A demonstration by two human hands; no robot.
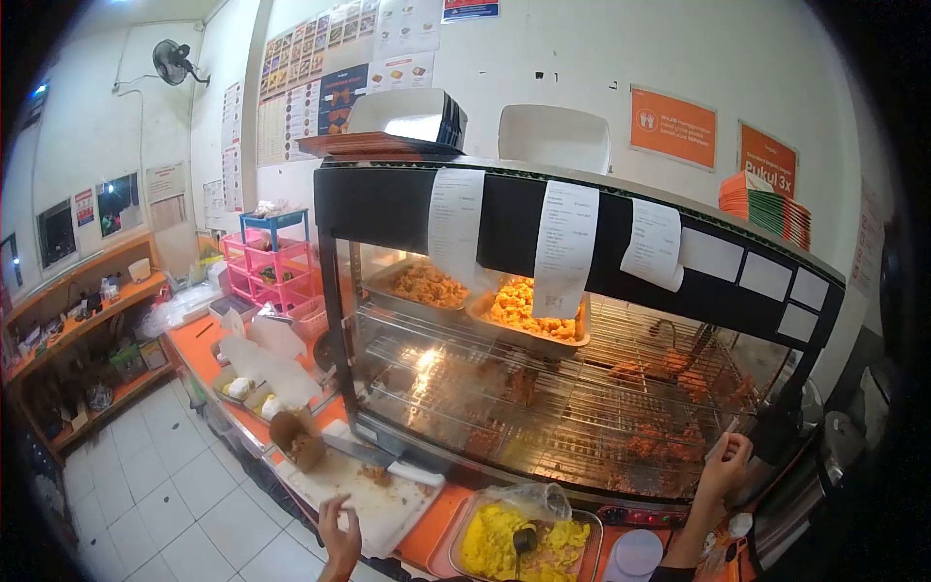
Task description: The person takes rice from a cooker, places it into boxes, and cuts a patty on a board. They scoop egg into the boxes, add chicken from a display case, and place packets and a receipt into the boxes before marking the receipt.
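Note:
My right hand (725,468) is raised at the right front corner of the glass warming cabinet (621,497). Its fingers are closed on a thin, pale piece that I cannot make out, close to the glass edge. Low in the view, my left hand (339,532) is held with fingers apart and nothing in it, beside the white cutting board (396,512). On that board lie a cleaver (373,449) and a scrap of food. Fried chicken pieces (684,369) rest on the cabinet's wire racks, and metal trays of small fried bits (531,308) stand on its upper level.
A tray of yellow food (485,543) with a black scoop (525,539) stands before the cabinet, beside a round white lid (637,555). A brown paper container (296,438) sits left of the cleaver. Paper receipts (565,247) hang from the cabinet top. Pink baskets (276,267) stand farther left.

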